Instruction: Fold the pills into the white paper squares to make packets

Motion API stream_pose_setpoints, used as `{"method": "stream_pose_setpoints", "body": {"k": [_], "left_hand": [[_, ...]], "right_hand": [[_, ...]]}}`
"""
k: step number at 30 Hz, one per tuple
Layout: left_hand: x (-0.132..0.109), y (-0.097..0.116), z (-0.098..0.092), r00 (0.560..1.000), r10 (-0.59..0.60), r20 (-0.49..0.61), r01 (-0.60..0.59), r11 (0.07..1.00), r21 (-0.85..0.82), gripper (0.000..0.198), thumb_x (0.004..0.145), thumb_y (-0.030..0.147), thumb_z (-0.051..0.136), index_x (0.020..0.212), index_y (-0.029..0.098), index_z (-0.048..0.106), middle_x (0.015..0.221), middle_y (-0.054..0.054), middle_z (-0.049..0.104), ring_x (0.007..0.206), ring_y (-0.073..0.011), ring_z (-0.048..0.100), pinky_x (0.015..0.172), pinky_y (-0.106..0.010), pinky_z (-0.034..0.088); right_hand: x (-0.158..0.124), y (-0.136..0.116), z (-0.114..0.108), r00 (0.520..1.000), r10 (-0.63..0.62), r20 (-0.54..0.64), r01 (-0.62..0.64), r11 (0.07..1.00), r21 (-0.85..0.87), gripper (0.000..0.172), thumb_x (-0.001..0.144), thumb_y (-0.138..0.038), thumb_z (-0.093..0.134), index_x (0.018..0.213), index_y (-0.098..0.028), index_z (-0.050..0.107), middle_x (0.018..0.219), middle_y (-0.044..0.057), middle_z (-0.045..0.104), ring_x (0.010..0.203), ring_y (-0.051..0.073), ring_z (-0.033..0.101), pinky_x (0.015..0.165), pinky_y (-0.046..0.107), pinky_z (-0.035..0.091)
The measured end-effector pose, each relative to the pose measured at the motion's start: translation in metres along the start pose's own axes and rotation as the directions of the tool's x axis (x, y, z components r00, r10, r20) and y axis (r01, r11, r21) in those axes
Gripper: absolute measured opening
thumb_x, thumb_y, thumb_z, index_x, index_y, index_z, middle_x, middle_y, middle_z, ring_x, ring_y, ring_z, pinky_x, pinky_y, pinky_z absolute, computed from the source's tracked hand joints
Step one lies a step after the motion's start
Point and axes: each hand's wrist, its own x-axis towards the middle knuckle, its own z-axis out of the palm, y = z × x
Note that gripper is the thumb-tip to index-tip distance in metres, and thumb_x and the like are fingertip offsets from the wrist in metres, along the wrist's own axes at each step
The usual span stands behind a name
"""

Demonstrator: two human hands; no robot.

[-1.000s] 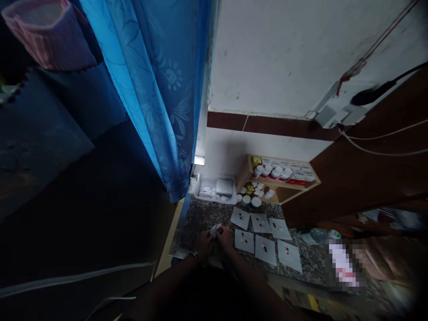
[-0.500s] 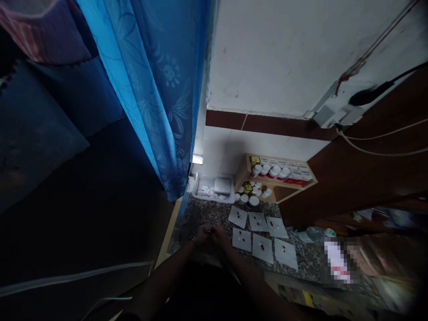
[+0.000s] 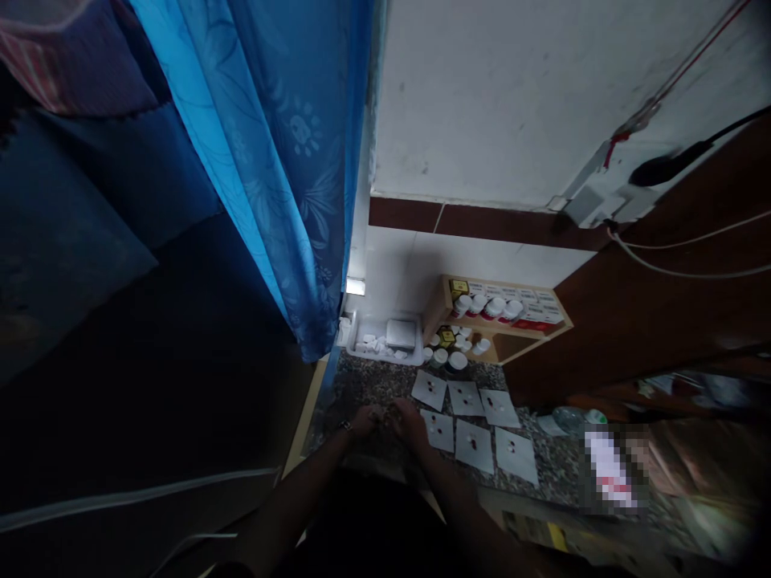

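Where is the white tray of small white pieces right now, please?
In the head view, the white tray sits at the far edge of the stone counter, between the blue curtain at left and the wooden shelf of bottles at right.

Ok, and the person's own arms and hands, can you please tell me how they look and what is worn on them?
Both forearms are bare, with no sleeves. The left hand has a small dark wristwatch at its wrist; the right hand shows no watch or band. Dark clothing shows below the arms.
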Motion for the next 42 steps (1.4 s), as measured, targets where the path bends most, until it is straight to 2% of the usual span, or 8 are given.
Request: {"method": "stream_pose_setpoints", "body": {"k": [2,4,11,18,27,31,37,42], "left_hand": [[-0.002,0.003,-0.001,0.999,-0.043,0.005,0.043,0.999,0.009,0.004,0.062,0.010,0.058,0.058,0.013,0.057,0.061,0.004,0.056,0.063,-0.0107,0.047,0.065,-0.022,0.039],[-0.004,0.006,-0.002,0.998,-0.065,0.003,0.065,0.998,0.010,0.007,0.061,0.009,0.058,0.057,0.014,0.055,0.059,0.005,0.054,0.063,-0.0106,0.047,0.063,-0.022,0.038],[-0.005,0.017,0.000,0.997,-0.071,-0.037,0.072,0.997,0.027,0.013,0.058,0.009,0.057,0.050,0.015,0.049,0.052,0.006,0.046,0.060,-0.0103,0.043,0.059,-0.021,0.035],[-0.004,0.023,0.001,0.988,-0.138,-0.064,0.141,0.990,0.031,0.018,0.062,0.008,0.054,0.050,0.016,0.045,0.052,0.006,0.042,0.059,-0.0092,0.040,0.059,-0.021,0.034],[-0.001,0.016,0.003,0.993,-0.110,-0.045,0.111,0.994,0.013,0.011,0.062,0.012,0.056,0.054,0.016,0.050,0.057,0.005,0.049,0.062,-0.0107,0.044,0.061,-0.021,0.036],[0.000,0.011,0.003,0.995,-0.092,-0.035,0.094,0.994,0.056,0.008,0.062,0.015,0.056,0.056,0.016,0.051,0.058,0.004,0.050,0.063,-0.0117,0.044,0.062,-0.022,0.037],[0.002,0.006,0.004,0.993,-0.093,-0.071,0.100,0.989,0.106,0.008,0.061,0.014,0.055,0.055,0.015,0.051,0.056,0.005,0.048,0.061,-0.0107,0.042,0.060,-0.022,0.036],[0.004,0.002,0.007,0.994,-0.095,-0.056,0.096,0.995,0.021,0.003,0.059,0.012,0.055,0.057,0.015,0.054,0.058,0.006,0.051,0.063,-0.0109,0.044,0.063,-0.022,0.037]], "right_hand": [[0.000,0.018,-0.009,0.978,0.189,-0.091,-0.199,0.973,-0.119,0.021,0.083,-0.016,0.045,0.094,-0.019,0.063,0.095,0.008,0.060,0.095,0.019,0.053,0.082,0.027,0.040],[0.000,0.034,-0.017,0.944,0.317,-0.097,-0.330,0.920,-0.210,0.017,0.083,-0.020,0.047,0.086,-0.019,0.064,0.094,0.009,0.059,0.093,0.020,0.054,0.080,0.028,0.040],[-0.001,0.053,-0.019,0.896,0.442,0.036,-0.410,0.857,-0.311,0.015,0.082,-0.023,0.052,0.087,-0.018,0.066,0.097,0.010,0.060,0.094,0.021,0.055,0.077,0.027,0.039],[0.000,0.053,-0.016,0.889,0.455,0.049,-0.418,0.852,-0.317,0.016,0.081,-0.022,0.051,0.088,-0.019,0.065,0.097,0.009,0.062,0.093,0.019,0.057,0.071,0.025,0.038],[0.008,0.047,-0.018,0.881,0.471,0.047,-0.431,0.839,-0.333,0.018,0.081,-0.017,0.047,0.080,-0.018,0.064,0.092,0.008,0.063,0.085,0.018,0.059,0.062,0.024,0.034],[0.009,0.044,-0.020,0.900,0.433,0.044,-0.395,0.855,-0.337,0.013,0.079,-0.023,0.051,0.083,-0.019,0.063,0.092,0.008,0.063,0.086,0.018,0.059,0.063,0.024,0.034],[0.012,0.041,-0.011,0.930,0.323,0.177,-0.252,0.908,-0.334,0.018,0.078,-0.020,0.053,0.094,-0.020,0.061,0.098,0.008,0.065,0.094,0.019,0.057,0.071,0.025,0.035],[0.018,0.036,-0.007,0.913,0.341,0.226,-0.262,0.912,-0.317,0.019,0.079,-0.014,0.048,0.092,-0.021,0.061,0.096,0.008,0.067,0.090,0.019,0.059,0.070,0.025,0.035]]}}
